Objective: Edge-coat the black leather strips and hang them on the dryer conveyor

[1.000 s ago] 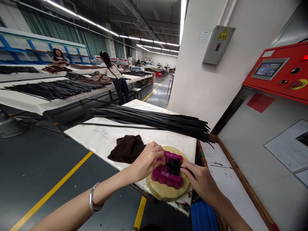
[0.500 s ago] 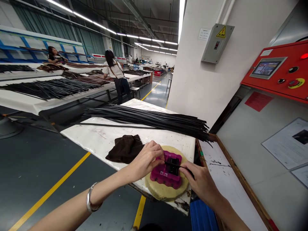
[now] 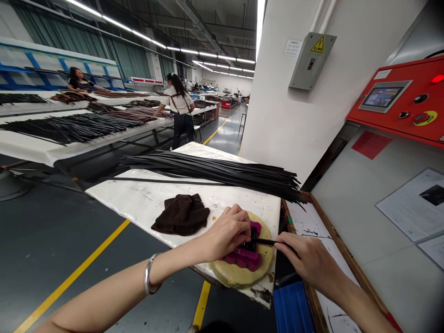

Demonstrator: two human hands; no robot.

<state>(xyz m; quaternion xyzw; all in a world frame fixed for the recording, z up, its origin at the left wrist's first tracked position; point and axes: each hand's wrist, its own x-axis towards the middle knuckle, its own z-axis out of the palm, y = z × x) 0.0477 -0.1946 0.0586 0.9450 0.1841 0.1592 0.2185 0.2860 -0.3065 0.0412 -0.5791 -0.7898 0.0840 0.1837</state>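
Note:
My left hand (image 3: 227,231) lies curled over a magenta plastic jig (image 3: 244,255) that rests on a round tan pad (image 3: 243,273) at the near corner of the white table (image 3: 138,203). Its fingers press down on a black part in the jig. My right hand (image 3: 307,256) pinches the end of a thin black strap (image 3: 264,241) that runs into the jig from the right. A silver bangle (image 3: 149,280) sits on my left wrist.
A dark brown cloth (image 3: 180,213) lies left of the jig. A long pile of black straps (image 3: 215,173) crosses the table behind. A blue bin (image 3: 291,307) sits below right. A red control panel (image 3: 398,101) is on the right. A person (image 3: 178,111) stands at far tables.
My left hand has slid right and now covers most of the jig. My right hand has drawn back to the right along the strap. The far person has turned and stepped right.

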